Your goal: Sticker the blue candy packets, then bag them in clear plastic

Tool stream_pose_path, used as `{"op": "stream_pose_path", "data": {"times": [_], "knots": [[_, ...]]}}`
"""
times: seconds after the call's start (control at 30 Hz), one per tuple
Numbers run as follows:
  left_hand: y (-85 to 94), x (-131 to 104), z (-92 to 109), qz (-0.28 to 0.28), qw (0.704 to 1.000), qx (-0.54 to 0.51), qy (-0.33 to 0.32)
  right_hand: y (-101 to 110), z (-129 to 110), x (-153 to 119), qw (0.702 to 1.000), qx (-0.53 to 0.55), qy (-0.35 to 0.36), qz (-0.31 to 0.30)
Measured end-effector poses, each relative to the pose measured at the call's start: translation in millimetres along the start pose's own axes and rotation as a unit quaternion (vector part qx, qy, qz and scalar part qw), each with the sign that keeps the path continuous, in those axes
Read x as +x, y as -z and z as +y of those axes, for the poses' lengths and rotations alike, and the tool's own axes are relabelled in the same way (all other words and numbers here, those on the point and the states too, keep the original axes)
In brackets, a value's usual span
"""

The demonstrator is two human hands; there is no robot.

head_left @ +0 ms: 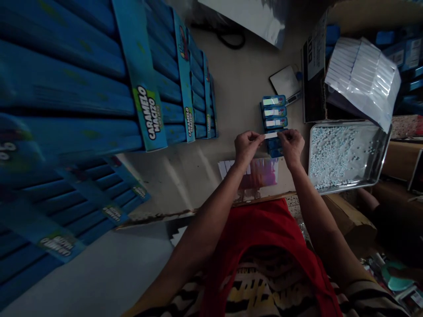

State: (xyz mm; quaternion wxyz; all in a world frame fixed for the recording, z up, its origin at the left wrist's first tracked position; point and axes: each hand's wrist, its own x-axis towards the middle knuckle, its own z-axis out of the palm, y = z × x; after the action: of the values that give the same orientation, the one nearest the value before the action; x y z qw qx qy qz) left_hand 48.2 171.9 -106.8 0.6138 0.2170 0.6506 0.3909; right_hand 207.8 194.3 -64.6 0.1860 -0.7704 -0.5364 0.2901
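Observation:
A small white sticker strip (272, 135) is stretched between my two hands, over a row of small blue candy boxes (272, 113). My left hand (247, 146) pinches the strip's left end. The right end is between the fingertips of my right hand (292, 144). The three boxes farther from me each bear a white strip on top. My hands and the strip partly cover the nearer boxes. Below the row, near the table edge, lies a sticker sheet (264, 172) with white strips at its left and a shiny purplish backing, partly behind my left wrist.
Blue "Caramelo Macizo" packs (152, 110) are stacked high on the left. To the right, a metal tray (346, 187) holds small pale candies beside a cardboard box (313, 79) with a sheet of white strips (363, 75) on it. A small scale (284, 82) and black scissors (233, 39) lie farther back.

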Motion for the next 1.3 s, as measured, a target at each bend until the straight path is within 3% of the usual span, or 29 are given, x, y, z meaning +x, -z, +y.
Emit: {"op": "stream_pose_path", "data": {"times": [0.23,0.33,0.43,0.53,0.6,0.67,0.73,0.83,0.87,0.93,1.0,1.13,1.3], "knots": [[-0.3,7.7,-10.3,0.025,0.999,0.021,-0.010,-2.0,2.1,2.3,1.000,-0.001,-0.021,-0.005],[-9.7,15.4,-20.0,0.010,0.998,-0.039,0.051,-5.4,11.0,8.2,0.998,0.016,-0.057,0.033],[-24.4,22.8,-27.6,0.002,0.982,-0.107,0.156,-10.7,21.4,19.3,0.977,0.150,-0.149,0.016],[-22.1,28.1,-27.8,0.020,0.982,-0.092,0.164,-12.5,29.1,32.2,0.936,0.289,-0.192,-0.059],[-0.4,28.6,-23.8,0.022,0.996,0.002,0.083,-7.3,34.1,36.0,0.931,0.312,-0.168,-0.089],[35.4,25.6,-19.6,-0.014,0.986,0.162,-0.030,3.3,40.5,29.6,0.937,0.304,-0.142,-0.097],[74.1,19.5,-19.1,-0.088,0.939,0.313,-0.115,14.9,47.5,8.3,0.953,0.277,-0.110,-0.045],[111.4,8.0,-29.4,-0.191,0.864,0.446,-0.139,20.7,53.8,-47.4,0.981,0.172,-0.011,0.086],[115.5,4.6,-34.9,-0.208,0.849,0.469,-0.125,17.3,54.0,-68.0,0.988,0.125,0.029,0.083],[114.5,-0.7,-45.6,-0.228,0.836,0.490,-0.090,2.5,51.5,-103.3,0.992,0.030,0.121,-0.006],[108.7,-4.2,-52.7,-0.236,0.835,0.491,-0.080,-18.4,46.5,-124.2,0.976,-0.064,0.189,-0.083],[106.6,-8.1,-54.6,-0.238,0.844,0.471,-0.097,-53.6,35.2,-126.0,0.945,-0.205,0.222,-0.127],[114.8,-13.2,-58.1,-0.240,0.878,0.408,-0.072,-65.4,31.9,-121.3,0.912,-0.264,0.256,-0.180]]}}
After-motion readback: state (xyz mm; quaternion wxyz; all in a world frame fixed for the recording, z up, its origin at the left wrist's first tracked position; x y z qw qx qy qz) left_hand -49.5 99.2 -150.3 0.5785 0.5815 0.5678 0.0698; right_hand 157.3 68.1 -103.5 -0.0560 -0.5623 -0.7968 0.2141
